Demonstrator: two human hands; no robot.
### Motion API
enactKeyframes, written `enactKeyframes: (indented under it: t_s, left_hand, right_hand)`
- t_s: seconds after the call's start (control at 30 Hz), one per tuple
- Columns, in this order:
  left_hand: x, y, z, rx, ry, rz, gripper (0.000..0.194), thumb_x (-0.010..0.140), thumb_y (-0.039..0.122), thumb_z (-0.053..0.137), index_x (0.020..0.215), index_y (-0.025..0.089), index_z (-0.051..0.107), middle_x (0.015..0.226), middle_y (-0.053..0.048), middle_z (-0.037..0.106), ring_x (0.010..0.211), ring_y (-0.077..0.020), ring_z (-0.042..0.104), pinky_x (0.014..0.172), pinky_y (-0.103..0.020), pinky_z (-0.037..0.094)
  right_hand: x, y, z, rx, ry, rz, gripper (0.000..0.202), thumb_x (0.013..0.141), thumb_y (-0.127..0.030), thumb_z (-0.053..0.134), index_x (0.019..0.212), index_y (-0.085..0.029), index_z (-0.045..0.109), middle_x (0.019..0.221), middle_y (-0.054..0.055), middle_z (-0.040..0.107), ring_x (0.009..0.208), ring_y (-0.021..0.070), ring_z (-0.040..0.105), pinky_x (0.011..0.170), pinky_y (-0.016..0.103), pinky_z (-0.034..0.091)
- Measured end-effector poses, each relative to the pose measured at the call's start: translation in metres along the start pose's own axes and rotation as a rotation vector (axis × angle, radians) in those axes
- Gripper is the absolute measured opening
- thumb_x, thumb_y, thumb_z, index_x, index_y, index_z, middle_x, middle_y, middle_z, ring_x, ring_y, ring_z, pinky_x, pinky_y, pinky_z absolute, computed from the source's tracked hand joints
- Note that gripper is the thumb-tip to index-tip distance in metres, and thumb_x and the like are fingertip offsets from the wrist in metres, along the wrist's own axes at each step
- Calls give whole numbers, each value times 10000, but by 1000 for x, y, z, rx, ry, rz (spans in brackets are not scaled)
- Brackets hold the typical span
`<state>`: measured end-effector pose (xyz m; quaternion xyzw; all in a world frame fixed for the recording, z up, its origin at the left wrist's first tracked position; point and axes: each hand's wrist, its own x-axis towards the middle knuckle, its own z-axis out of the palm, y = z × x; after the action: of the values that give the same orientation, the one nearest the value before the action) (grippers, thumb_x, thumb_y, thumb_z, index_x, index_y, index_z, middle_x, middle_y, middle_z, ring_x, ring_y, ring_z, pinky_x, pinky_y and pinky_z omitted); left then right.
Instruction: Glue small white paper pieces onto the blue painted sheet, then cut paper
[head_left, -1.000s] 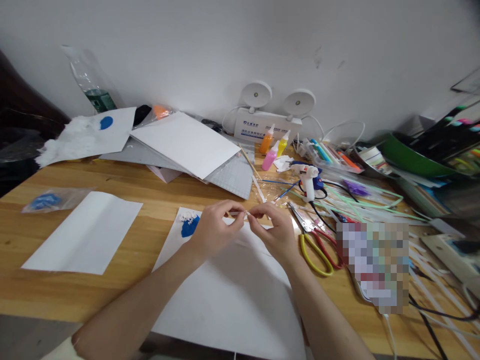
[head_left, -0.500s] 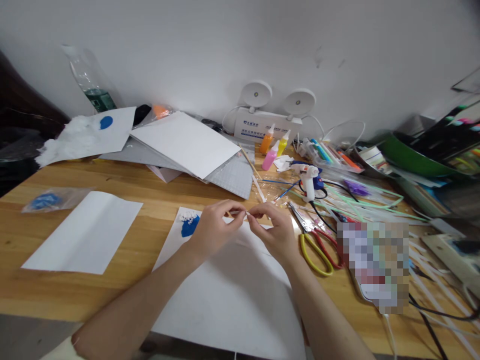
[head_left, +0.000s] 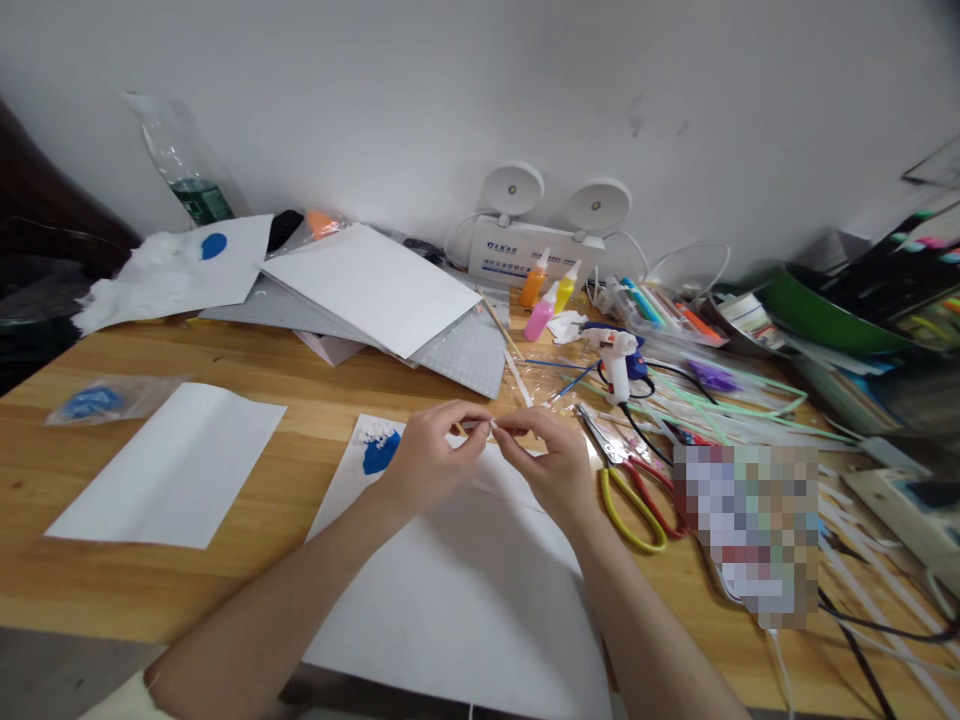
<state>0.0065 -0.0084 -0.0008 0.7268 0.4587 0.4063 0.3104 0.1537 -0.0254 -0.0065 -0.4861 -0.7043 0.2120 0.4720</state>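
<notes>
My left hand [head_left: 435,450] and my right hand [head_left: 547,455] meet fingertip to fingertip above a large white sheet [head_left: 450,590]. Both are closed in a pinch on a small white piece [head_left: 492,425], mostly covered by the fingers; its kind is too small to make out. On the sheet's far left corner, beside my left hand, is a blue patch [head_left: 379,455] with white crumb-like bits [head_left: 373,433] along its top. Right of my right hand lie scissors [head_left: 634,505] with one yellow and one red handle loop.
A glue gun [head_left: 619,362] stands behind the scissors, near orange, yellow and pink bottles [head_left: 541,315]. White boards [head_left: 375,285] and a grey cutting mat [head_left: 469,350] are stacked at the back. A folded white paper [head_left: 165,470] and a blue-filled bag [head_left: 94,403] lie left.
</notes>
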Motion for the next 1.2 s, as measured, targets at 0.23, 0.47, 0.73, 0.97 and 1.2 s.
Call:
enactKeyframes:
  t_s: [0.23, 0.47, 0.73, 0.97, 1.2]
  left_hand:
    - [0, 1, 0, 1, -3, -1, 101, 745, 162, 526, 778, 188, 618, 744, 13, 655, 672, -109, 575, 641, -216, 447]
    - [0, 2, -1, -17, -17, -11, 97, 753, 164, 523, 779, 176, 616, 745, 10, 653, 666, -98, 572, 643, -199, 441]
    - [1, 1, -2, -23, -38, -1, 120, 751, 142, 522, 802, 179, 625, 778, 9, 664, 682, -97, 578, 649, -197, 443]
    - [1, -3, 0, -6, -31, -24, 112, 762, 184, 530, 796, 187, 637, 749, 10, 668, 656, -99, 574, 629, -202, 441]
    - [0, -1, 1, -24, -10, -8, 107, 750, 165, 529, 792, 193, 623, 730, 25, 649, 646, -90, 561, 615, -193, 434]
  right_hand:
    - [0, -1, -1, -8, 21, 24, 68, 745, -146, 577, 731, -198, 619, 674, 10, 618, 631, 134, 533, 608, 270, 424]
    - [-1, 4, -1, -16, 29, 22, 92, 759, -137, 576, 754, -207, 636, 714, 10, 616, 669, 133, 540, 625, 263, 427]
    - [0, 6, 1, 4, 6, 7, 139, 768, -139, 570, 841, -223, 654, 769, 22, 639, 704, 146, 567, 644, 278, 447]
    - [-2, 9, 4, -44, 76, -88, 142, 760, -117, 568, 809, -210, 663, 751, 34, 647, 694, 150, 565, 644, 290, 446]
    - [1, 2, 2, -81, 64, -71, 67, 738, -137, 573, 722, -195, 603, 670, 15, 593, 651, 144, 523, 616, 280, 419]
